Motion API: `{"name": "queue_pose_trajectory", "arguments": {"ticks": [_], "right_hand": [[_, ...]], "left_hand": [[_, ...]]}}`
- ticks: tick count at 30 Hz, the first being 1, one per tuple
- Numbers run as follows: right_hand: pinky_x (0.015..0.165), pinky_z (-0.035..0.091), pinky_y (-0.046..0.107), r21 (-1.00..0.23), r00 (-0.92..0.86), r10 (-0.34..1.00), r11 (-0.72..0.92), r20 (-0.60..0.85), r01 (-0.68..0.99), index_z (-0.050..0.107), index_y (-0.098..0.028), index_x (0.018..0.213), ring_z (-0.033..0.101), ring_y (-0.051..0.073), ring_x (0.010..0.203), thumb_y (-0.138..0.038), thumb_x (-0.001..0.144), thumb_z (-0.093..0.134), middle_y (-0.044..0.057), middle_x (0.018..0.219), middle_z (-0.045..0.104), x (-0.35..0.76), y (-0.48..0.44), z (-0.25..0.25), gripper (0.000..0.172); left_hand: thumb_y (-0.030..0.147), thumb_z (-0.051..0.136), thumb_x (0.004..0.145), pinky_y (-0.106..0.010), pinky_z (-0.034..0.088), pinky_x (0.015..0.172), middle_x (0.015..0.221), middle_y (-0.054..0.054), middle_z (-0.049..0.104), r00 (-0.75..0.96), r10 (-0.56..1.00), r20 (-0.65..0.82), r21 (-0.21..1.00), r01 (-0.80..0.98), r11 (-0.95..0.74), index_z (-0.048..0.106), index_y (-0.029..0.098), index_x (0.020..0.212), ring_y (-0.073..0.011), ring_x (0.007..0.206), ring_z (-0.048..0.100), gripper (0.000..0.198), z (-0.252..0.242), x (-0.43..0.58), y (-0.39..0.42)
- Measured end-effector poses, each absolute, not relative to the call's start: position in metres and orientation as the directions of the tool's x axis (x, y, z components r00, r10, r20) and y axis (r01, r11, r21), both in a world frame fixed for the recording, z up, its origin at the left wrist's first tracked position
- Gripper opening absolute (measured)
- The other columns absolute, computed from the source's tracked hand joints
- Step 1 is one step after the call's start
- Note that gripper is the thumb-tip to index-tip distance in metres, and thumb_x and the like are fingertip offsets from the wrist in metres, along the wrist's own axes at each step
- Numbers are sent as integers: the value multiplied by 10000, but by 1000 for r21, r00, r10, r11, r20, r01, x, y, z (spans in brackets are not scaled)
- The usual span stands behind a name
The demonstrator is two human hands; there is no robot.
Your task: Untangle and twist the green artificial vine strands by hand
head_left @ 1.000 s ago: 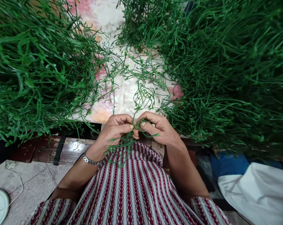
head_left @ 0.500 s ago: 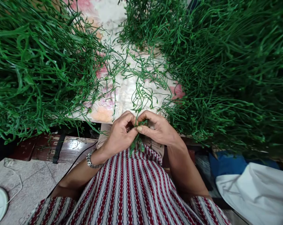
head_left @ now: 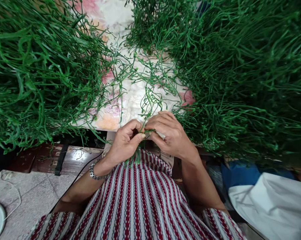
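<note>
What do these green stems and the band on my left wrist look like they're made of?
The green stems look like moulded plastic: glossy, evenly green, with small knobbed tips. The wrist band seems metal: silvery, shiny linked segments.

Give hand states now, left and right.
Left hand: closed, pinching a bunch of green stems.
Right hand: closed on the same bunch.

Both hands met over the lap: the left hand [head_left: 125, 141] and right hand [head_left: 169, 135] pinched a bunch of green stems [head_left: 137, 156], green heaps [head_left: 240, 76] either side.
</note>
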State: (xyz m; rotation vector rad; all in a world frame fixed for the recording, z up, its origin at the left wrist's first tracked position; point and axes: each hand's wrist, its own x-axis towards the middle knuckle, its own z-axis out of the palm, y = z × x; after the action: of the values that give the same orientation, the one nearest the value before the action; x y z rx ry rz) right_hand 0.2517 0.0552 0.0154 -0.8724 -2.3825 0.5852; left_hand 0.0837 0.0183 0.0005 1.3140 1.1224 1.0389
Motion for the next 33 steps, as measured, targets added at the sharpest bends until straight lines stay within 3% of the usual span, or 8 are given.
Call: {"name": "queue_pose_trajectory", "arguments": {"ticks": [5, 12, 18, 23, 29, 33], "right_hand": [[901, 384, 367, -537, -625, 692, 702, 361, 467, 615, -174, 869, 581, 159, 802, -111, 802, 482, 34, 837, 663, 255, 57, 17, 162], [714, 449, 235, -785, -630, 752, 503, 192, 361, 594, -145, 971, 602, 119, 781, -228, 860, 494, 43, 866, 654, 255, 57, 15, 171], [652, 436, 207, -848, -516, 829, 422, 218, 320, 593, -133, 930, 586, 101, 718, -253, 846, 537, 28, 807, 632, 245, 48, 7, 157], [641, 414, 228, -806, -517, 796, 512, 315, 298, 595, -143, 819, 546, 105, 675, -218, 853, 522, 13, 709, 586, 248, 49, 3, 110], [651, 379, 280, -622, -562, 732, 656, 385, 428, 594, -147, 793, 488, 139, 673, -226, 853, 509, 35, 704, 574, 249, 51, 5, 131], [647, 368, 281, -583, -569, 717, 680, 402, 445, 585, -156, 766, 475, 143, 673, -241, 860, 495, 33, 689, 556, 251, 50, 4, 155]], "left_hand": [[132, 521, 776, -186, 357, 502, 563, 54, 465, 227, 965, -133, 991, 65, 121, 450, 168, 716, -72, 510, 483, 100, 2, 84, 18], [247, 615, 749, -164, 360, 393, 486, 73, 460, 169, 967, -190, 965, -147, 216, 516, 149, 695, -40, 371, 436, 150, 0, 87, 19], [244, 610, 754, -173, 343, 374, 488, 53, 491, 110, 976, -186, 972, -128, 199, 577, 134, 734, -44, 362, 415, 117, -3, 86, 18], [193, 571, 768, -174, 348, 438, 525, 45, 483, 182, 976, -118, 993, 42, 113, 563, 138, 714, -52, 439, 433, 78, 0, 84, 17], [208, 512, 813, -211, 381, 571, 621, 17, 550, 193, 980, 42, 918, 380, -114, 575, 147, 749, -84, 573, 476, 109, 2, 83, 14], [215, 466, 842, -225, 355, 572, 601, 11, 528, 297, 952, 76, 877, 434, -206, 587, 137, 704, -87, 564, 447, 199, 4, 79, 16]]}}
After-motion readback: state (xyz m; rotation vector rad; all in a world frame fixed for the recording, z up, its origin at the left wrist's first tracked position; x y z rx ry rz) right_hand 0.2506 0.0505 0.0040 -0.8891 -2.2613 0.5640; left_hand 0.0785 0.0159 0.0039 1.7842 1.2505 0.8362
